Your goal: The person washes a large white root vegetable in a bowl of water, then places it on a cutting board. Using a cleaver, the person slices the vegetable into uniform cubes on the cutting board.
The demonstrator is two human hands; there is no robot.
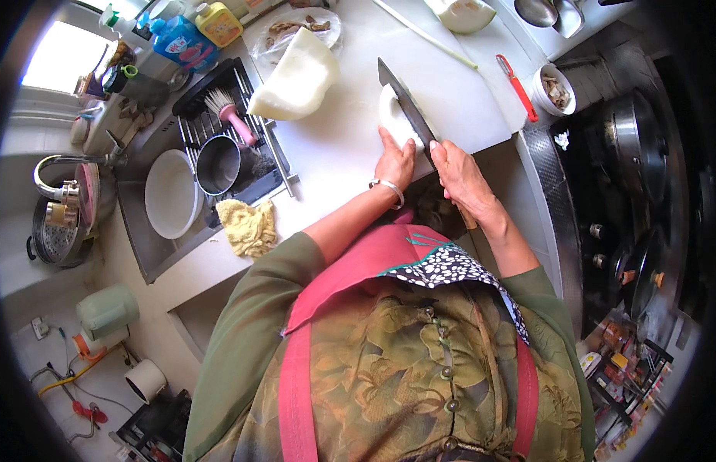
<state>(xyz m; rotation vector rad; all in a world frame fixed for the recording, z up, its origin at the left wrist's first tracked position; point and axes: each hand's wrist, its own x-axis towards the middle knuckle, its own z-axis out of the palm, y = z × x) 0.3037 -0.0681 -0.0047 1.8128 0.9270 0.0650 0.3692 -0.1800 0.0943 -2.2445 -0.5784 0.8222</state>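
Note:
My right hand (465, 179) grips the wooden handle of a broad kitchen knife (413, 108). Its dark blade points away from me, along the right side of a white-fleshed melon piece (391, 112). With thumb and fingers, my left hand (396, 161) holds the near end of that piece against the white worktop (335, 150). Whether the edge has gone into the flesh is hidden by the blade. A large melon wedge (300, 81) lies to the left. Another melon chunk (462, 14) with a pale green rind sits at the far edge.
A red peeler (518, 89) and a white bowl of food pieces (554, 90) are at the right, beside the stove (600, 190). Leftward are the sink (156, 254), a pot (218, 164), a pink-handled brush (237, 121) and a yellow cloth (248, 227). A long pale stalk (424, 34) lies beyond the knife.

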